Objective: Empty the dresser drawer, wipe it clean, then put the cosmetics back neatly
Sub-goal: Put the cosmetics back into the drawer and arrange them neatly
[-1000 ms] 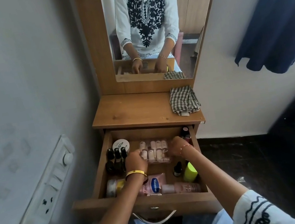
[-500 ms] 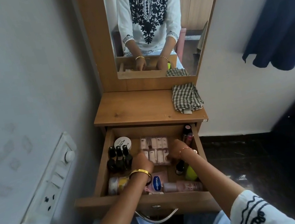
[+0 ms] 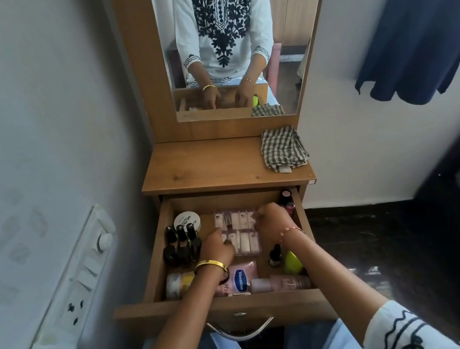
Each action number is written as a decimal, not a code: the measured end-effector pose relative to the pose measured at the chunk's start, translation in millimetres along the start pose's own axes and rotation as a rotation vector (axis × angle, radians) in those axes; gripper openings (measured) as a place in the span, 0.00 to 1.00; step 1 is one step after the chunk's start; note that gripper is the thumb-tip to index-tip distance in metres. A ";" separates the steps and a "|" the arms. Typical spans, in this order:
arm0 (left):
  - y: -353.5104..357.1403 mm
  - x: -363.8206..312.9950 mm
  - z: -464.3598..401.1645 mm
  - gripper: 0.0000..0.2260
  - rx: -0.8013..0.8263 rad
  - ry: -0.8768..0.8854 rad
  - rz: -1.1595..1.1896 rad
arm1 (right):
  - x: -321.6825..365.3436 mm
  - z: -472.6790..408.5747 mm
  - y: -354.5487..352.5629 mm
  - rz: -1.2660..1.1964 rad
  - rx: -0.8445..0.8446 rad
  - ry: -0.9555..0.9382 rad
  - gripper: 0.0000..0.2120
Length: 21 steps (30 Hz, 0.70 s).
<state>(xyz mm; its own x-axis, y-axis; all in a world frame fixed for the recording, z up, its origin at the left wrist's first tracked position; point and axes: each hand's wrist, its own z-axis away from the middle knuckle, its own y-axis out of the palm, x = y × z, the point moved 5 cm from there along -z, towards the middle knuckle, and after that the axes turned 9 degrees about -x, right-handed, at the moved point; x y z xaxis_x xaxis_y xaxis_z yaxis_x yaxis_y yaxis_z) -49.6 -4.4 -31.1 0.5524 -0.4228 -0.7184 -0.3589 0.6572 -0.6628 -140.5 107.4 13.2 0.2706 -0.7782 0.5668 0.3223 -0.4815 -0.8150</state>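
The wooden dresser drawer (image 3: 153,268) is pulled out and holds cosmetics. In its middle lies a clear packet of small pink-white sachets (image 3: 239,228). My left hand (image 3: 215,246) grips the packet's left edge and my right hand (image 3: 272,222) grips its right edge, fingers curled. Three black nail polish bottles (image 3: 181,244) and a white round jar (image 3: 187,222) stand at the left. A pink Vaseline tube (image 3: 241,280), a pink bottle (image 3: 278,283), a small dark dropper bottle (image 3: 274,256), a yellow-green item (image 3: 291,262) and a striped jar (image 3: 177,285) lie near the front.
A checked cloth (image 3: 282,149) lies on the dresser top (image 3: 205,163) at the right, below the mirror (image 3: 229,36). A switch panel (image 3: 76,284) is on the left wall. A dark curtain (image 3: 415,12) hangs at the right. Red-capped bottles (image 3: 286,198) stand in the drawer's back right corner.
Both hands have shifted a little deeper into the drawer along the sachet packet's edges. The camera has tilted slightly. The cosmetics lie where they were.
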 end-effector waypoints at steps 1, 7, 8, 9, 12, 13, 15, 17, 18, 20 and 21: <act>-2.1 -0.1 0.4 0.20 -0.008 0.006 0.032 | 2.3 2.9 -4.9 -0.026 -0.028 -0.007 0.10; -19.1 -2.2 14.2 0.14 -0.053 0.028 0.224 | 1.3 36.4 -20.8 -0.185 -0.169 -0.026 0.11; -20.9 -1.9 18.4 0.14 -0.046 0.029 0.250 | 0.7 43.5 -18.2 -0.201 -0.165 -0.027 0.11; -21.8 -1.5 23.0 0.13 -0.037 0.038 0.268 | 0.3 51.0 -14.4 -0.218 -0.152 -0.028 0.11; -24.6 -0.7 35.2 0.12 -0.030 0.085 0.265 | 2.9 73.3 -0.7 -0.257 -0.106 -0.049 0.12; -26.4 -1.4 39.8 0.12 -0.035 0.105 0.256 | 4.1 79.8 2.9 -0.252 -0.087 -0.078 0.12; -31.7 -1.4 50.1 0.10 -0.041 0.141 0.224 | 6.1 91.8 9.5 -0.228 -0.001 -0.172 0.12; -35.3 1.0 58.5 0.09 -0.013 0.172 0.196 | 5.8 103.4 13.1 -0.202 0.140 -0.247 0.13; -36.9 2.5 62.1 0.08 0.012 0.183 0.185 | 5.1 107.8 13.4 -0.181 0.205 -0.271 0.14; -39.4 4.9 68.3 0.05 0.063 0.197 0.163 | 3.7 114.0 12.8 -0.117 0.279 -0.316 0.15; -40.8 5.3 71.2 0.05 0.077 0.213 0.141 | 3.1 116.1 12.2 -0.085 0.286 -0.335 0.16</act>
<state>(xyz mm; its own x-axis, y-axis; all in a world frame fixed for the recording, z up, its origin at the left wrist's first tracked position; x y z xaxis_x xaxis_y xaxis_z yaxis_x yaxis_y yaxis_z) 21.6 10.9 7.2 0.3274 -0.4399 -0.8362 -0.3585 0.7610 -0.5407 -30.4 145.8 19.0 0.4960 -0.5446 0.6763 0.5809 -0.3708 -0.7246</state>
